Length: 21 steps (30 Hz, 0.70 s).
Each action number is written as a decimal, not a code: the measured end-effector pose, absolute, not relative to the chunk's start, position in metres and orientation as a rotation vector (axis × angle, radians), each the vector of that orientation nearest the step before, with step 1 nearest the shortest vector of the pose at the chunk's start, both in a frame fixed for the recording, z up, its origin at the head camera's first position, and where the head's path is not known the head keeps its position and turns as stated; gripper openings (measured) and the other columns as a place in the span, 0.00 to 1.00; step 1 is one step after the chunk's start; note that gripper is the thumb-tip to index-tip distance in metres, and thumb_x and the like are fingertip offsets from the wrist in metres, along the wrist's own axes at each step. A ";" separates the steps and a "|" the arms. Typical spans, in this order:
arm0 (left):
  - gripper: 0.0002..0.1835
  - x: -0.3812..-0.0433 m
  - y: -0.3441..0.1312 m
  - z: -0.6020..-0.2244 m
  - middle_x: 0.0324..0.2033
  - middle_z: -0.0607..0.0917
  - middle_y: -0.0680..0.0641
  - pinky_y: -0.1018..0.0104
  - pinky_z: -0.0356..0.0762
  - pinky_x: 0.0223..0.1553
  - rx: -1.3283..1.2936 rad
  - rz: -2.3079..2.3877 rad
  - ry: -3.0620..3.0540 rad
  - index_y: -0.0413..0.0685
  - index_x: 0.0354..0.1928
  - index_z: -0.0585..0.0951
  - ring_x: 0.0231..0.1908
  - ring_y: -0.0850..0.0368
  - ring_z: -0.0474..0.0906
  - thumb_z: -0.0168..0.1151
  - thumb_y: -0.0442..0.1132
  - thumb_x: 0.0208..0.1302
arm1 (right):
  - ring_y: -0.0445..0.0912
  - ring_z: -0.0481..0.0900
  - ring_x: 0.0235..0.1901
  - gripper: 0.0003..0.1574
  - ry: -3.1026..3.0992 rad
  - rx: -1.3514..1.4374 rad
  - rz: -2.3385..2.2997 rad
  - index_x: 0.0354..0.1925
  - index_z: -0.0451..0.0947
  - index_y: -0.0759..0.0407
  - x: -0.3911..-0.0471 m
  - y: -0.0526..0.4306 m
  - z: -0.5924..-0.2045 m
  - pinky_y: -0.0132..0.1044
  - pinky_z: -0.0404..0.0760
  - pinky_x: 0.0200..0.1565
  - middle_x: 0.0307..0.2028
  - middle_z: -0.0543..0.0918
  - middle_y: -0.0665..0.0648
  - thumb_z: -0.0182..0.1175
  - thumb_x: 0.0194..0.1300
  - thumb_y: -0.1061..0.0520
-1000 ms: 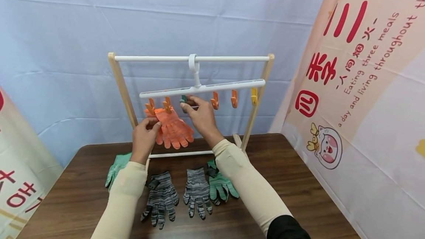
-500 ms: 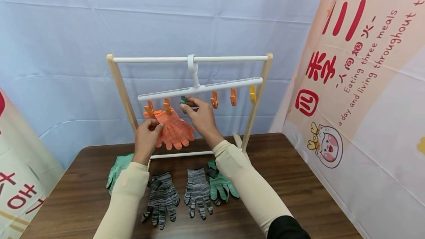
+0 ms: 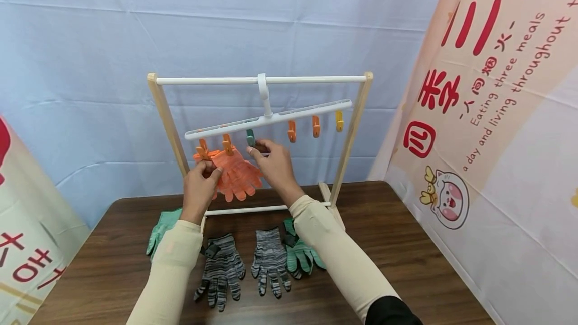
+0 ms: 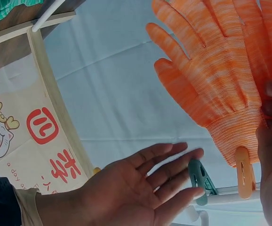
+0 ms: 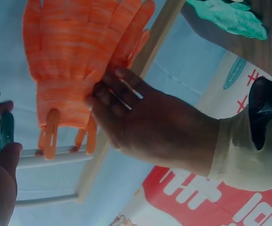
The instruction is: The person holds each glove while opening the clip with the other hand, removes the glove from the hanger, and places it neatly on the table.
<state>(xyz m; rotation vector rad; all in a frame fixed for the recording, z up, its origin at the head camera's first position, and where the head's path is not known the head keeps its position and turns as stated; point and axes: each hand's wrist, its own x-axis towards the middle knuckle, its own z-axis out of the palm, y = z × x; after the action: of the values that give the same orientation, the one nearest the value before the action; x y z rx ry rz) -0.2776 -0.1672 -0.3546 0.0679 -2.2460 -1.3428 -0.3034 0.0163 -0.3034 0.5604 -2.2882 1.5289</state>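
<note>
Hanger [image 3: 307, 113], white and hooked on the rod of the drying rack [image 3: 357, 117], tips more steeply in the head view than a second ago, its left end lower and its right end higher. The right hand [image 3: 275, 164] has dropped a little from the teal clothespin [image 3: 250, 138], which it was pinching half a second ago; the pin now shows whole, with thumb and fingertips just below and beside it. I judge it released, so the pin seems to bear nothing. The left hand [image 3: 197, 188] pinches the orange knit gloves [image 3: 237, 172] near the cuff, as it did before. These hang from the lower end of the hanger, held by the two leftmost orange clothespins [image 3: 227, 145], so that pair looks secured. Grey-striped gloves [image 3: 221, 267] lie on the wooden table [image 3: 370, 245], with green gloves [image 3: 304, 255] partly under the right forearm, none of them hung.

From the left wrist, the right hand's fingers stretch out loosely around the teal clothespin; whether any fingertip touches it cannot be told. At the right edge, the left thumb lies against an orange cuff, with other fingers behind.

From the right wrist, the left hand grasps the edge of the orange knit gloves between thumb and fingers, beside the clipped cuffs. The right thumb and fingertips stand at either end of the teal clothespin, contact unclear.
</note>
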 end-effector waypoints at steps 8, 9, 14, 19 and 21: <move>0.09 -0.277 -0.166 -0.355 0.31 0.80 0.47 0.61 0.71 0.29 0.069 -1.314 -2.257 0.49 0.37 0.78 0.29 0.54 0.74 0.58 0.46 0.63 | 0.43 0.78 0.43 0.26 -2.497 0.376 1.458 0.49 0.78 0.55 -0.300 0.003 -0.313 0.39 0.76 0.42 0.41 0.82 0.50 0.56 0.61 0.39; 0.09 -0.277 -0.166 -0.355 0.30 0.80 0.47 0.61 0.72 0.28 0.070 -1.313 -2.260 0.49 0.37 0.78 0.28 0.54 0.74 0.58 0.46 0.63 | 0.44 0.78 0.44 0.27 -2.523 0.373 1.452 0.49 0.78 0.55 -0.299 0.002 -0.314 0.40 0.76 0.43 0.42 0.82 0.50 0.55 0.62 0.38; 0.09 -0.277 -0.166 -0.355 0.29 0.79 0.47 0.62 0.73 0.18 0.063 -1.340 -2.261 0.49 0.38 0.77 0.21 0.52 0.73 0.58 0.46 0.63 | 0.46 0.74 0.52 0.34 -2.568 0.472 1.431 0.57 0.73 0.53 -0.294 -0.003 -0.315 0.42 0.74 0.48 0.52 0.77 0.51 0.51 0.62 0.34; 0.10 -0.277 -0.167 -0.354 0.29 0.79 0.47 0.62 0.72 0.15 0.051 -1.342 -2.278 0.50 0.37 0.77 0.17 0.52 0.72 0.58 0.48 0.62 | 0.45 0.72 0.55 0.37 -2.536 0.596 1.474 0.63 0.65 0.49 -0.290 -0.008 -0.311 0.40 0.73 0.50 0.58 0.73 0.49 0.51 0.61 0.33; 0.09 -0.276 -0.167 -0.353 0.28 0.79 0.48 0.61 0.72 0.15 0.055 -1.330 -2.285 0.51 0.36 0.77 0.18 0.52 0.72 0.58 0.48 0.62 | 0.44 0.71 0.56 0.38 -2.527 0.624 1.476 0.65 0.63 0.48 -0.288 -0.010 -0.308 0.40 0.73 0.50 0.59 0.71 0.48 0.52 0.62 0.34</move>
<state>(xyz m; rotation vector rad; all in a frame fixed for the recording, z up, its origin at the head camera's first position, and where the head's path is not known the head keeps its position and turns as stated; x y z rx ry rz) -0.2759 -0.1671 -0.3528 0.0545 -2.2846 -1.3304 -0.2881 -0.0101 -0.3079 0.6237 -2.5272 1.4763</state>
